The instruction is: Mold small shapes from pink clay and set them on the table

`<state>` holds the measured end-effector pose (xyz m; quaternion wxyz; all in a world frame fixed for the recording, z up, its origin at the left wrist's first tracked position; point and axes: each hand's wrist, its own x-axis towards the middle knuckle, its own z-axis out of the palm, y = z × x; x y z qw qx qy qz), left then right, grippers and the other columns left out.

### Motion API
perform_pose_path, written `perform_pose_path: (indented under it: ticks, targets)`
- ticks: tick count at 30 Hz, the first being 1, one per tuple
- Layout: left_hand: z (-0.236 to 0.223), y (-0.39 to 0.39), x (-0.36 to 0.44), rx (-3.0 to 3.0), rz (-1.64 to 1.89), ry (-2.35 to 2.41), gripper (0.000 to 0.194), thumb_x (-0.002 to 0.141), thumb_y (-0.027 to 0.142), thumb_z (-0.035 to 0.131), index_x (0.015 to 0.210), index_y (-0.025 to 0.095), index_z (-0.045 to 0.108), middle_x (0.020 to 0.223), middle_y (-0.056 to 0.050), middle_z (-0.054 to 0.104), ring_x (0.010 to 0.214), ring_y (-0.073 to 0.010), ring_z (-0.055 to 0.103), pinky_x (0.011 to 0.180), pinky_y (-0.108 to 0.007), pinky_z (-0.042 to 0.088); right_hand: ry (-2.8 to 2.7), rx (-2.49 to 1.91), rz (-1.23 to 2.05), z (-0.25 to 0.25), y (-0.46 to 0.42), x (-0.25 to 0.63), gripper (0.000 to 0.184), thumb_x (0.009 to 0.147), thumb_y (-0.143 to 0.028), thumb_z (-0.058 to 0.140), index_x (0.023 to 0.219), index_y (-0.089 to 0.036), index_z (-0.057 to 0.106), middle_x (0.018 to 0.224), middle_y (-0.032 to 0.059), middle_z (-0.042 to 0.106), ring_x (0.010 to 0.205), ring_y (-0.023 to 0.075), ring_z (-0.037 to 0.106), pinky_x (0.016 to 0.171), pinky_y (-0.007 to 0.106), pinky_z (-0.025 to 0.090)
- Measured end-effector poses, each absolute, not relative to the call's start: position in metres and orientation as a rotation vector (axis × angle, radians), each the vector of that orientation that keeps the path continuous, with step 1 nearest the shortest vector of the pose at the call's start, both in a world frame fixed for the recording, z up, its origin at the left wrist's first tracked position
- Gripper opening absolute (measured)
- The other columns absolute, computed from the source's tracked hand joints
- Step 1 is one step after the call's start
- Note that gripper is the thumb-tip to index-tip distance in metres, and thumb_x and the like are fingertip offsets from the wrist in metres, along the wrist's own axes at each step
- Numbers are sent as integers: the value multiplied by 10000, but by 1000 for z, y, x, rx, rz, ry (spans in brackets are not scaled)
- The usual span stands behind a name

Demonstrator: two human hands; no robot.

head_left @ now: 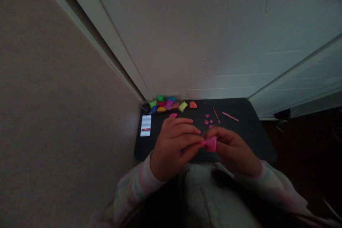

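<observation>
Between my two hands is a piece of pink modelling clay [211, 144], wide at its right end and narrowed to a thin tip at its left. My left hand [176, 142] pinches the narrow tip between thumb and fingers. Around the wider end, my right hand [233, 148] is closed with its thumb and fingers. Both hands are above the near part of the dark table [248, 114]. Just beyond them lie several small pink clay pieces [206, 122]. Another pink lump [173, 115] shows behind my left fingers, partly hidden.
Colourful clay packets [169, 104] are heaped at the back left, with a yellow packet [183, 106] and an orange lump [193, 105] beside them. A lit phone [145, 125] lies at the left edge. Two thin pink tools, a stick [216, 115] and a flat blade [230, 116], lie at right.
</observation>
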<state>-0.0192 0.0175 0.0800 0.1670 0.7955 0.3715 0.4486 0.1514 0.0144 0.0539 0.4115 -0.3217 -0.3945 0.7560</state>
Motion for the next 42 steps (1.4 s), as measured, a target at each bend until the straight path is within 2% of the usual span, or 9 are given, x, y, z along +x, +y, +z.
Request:
perform_pose_path:
  ticks: [9,23,29,34,42]
  targets:
    - [80,16,-18,2127,1266,1047,49,674,165,656,723,164,658,754,-48,675,871,-191,594,791,-364,476,-1012,-800,1911,54,15,151,13,719,-213,647,729,-210,639,659,-46,594,618,56,505,605,155,388]
    - [81,15,-16,2097,1264,992,44,671,147,655,713,158,661,742,-51,667,865,-187,597,789,-347,488,-969,-861,1944,54,13,150,80,676,-251,678,684,-196,622,632,-28,583,585,88,500,580,210,397]
    - [81,13,-15,2072,1260,1051,127,639,190,690,751,153,643,799,-65,652,882,-195,591,795,-352,490,-908,-839,1968,55,13,151,98,648,-262,705,691,-208,635,630,-40,590,583,72,498,573,182,378]
    - [80,13,-16,2080,1277,1051,57,662,156,665,716,151,645,772,-59,649,887,-190,588,802,-351,486,-922,-834,1956,54,12,152,81,660,-255,695,681,-204,636,623,-39,586,572,70,485,558,181,365]
    - [79,12,-16,2066,1274,1026,55,672,144,651,720,171,643,766,-44,655,881,-190,591,786,-354,492,-961,-886,1924,55,13,150,113,645,-272,698,667,-190,624,615,-25,571,563,92,489,557,216,382]
